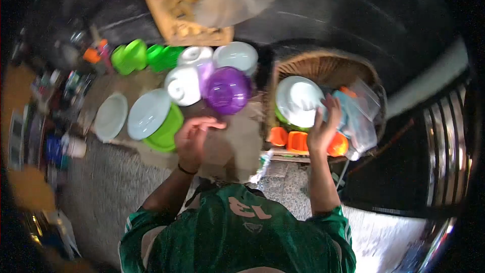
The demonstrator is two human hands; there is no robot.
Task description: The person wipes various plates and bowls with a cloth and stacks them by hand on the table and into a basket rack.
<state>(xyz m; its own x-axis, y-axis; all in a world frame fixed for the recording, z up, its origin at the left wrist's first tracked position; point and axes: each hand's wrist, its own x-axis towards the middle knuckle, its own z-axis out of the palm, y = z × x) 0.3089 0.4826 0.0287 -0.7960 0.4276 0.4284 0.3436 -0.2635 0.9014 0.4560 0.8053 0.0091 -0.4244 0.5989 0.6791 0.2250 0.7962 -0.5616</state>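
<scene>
My left hand point(192, 139) is over the front part of the counter, its fingers stretched to the right and holding nothing. Beside it lie a green bowl point(166, 134) and a white oval dish point(148, 114). A purple bowl point(228, 90) sits just beyond its fingertips. My right hand point(325, 126) is at the wicker basket point(328, 59), with its fingers apart. It is close to a stack of white dishes point(299, 98); whether it touches them I cannot tell. Orange cups point(297, 142) line the basket's near edge, and clear plastic containers point(361, 116) lie on its right.
White cups point(183, 86), a pale bowl point(236, 56) and green cups point(129, 56) stand along the back of the counter point(237, 146). Another white dish point(111, 116) lies at the left. A wooden board point(177, 0) and a translucent lid point(235, 1) are at the far side.
</scene>
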